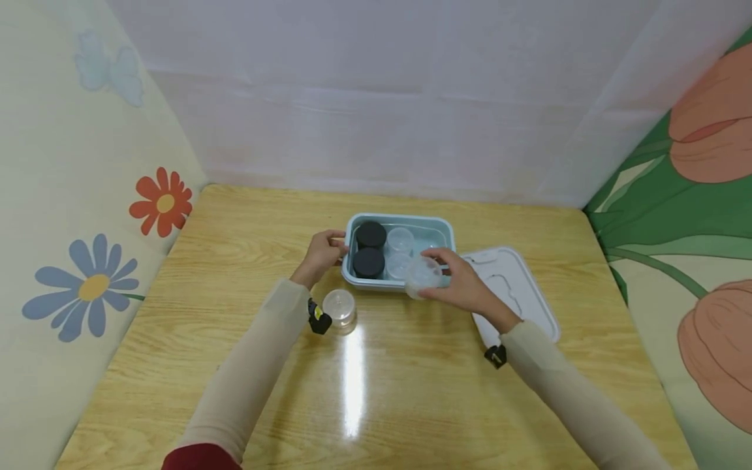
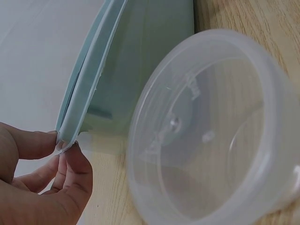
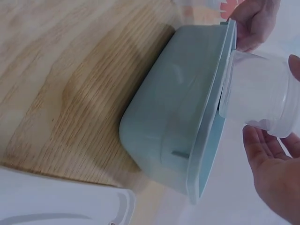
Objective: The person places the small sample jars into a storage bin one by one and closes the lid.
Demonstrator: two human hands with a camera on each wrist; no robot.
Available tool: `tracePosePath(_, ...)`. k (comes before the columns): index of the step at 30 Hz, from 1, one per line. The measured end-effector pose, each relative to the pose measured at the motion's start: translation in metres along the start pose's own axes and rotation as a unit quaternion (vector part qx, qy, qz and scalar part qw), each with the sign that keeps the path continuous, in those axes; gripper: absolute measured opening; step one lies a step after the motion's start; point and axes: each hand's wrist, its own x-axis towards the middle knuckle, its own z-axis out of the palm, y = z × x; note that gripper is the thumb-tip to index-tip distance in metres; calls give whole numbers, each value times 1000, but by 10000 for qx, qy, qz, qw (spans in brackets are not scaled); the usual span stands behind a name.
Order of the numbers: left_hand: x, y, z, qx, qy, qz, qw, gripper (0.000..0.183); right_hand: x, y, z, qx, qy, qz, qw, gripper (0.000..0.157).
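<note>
left grip (image 1: 325, 254) pinches a blue tub's rim (image 1: 399, 218); right grip (image 1: 461, 284) pinches a clear jar (image 1: 423, 277); right of this grip lies a white lid (image 1: 523, 294).

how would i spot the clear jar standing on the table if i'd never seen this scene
On the wooden table, find the light blue tub. In the head view, the clear jar stands just in front of the tub's left end. Unlike the see-through containers inside the tub or the held jar in the right hand, it stands directly on the wood.
</note>
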Motion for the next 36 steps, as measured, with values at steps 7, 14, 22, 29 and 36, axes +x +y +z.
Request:
tracePosePath(7, -2, 2, 2, -38, 39, 1, 10000, 43, 7, 10, -8, 36, 110, 130, 9998, 65)
tracePosePath(14, -2, 2, 1, -29, 48, 17, 10000, 43, 15, 18, -13, 129, 253, 245, 9993, 66)
tracePosePath(22, -1, 1, 1, 23, 59, -69, 10000, 43, 26, 25, -15, 50, 328, 444, 9985, 65)
tracePosePath(29, -1, 0, 1, 37, 48, -56, 10000, 42, 36, 30, -15, -51, 320, 713, 9969, 66)
tracePosePath(36, -2, 1, 1, 48, 62, -46, 10000, 42, 44, 36, -15, -79, 432, 883, 9951, 69)
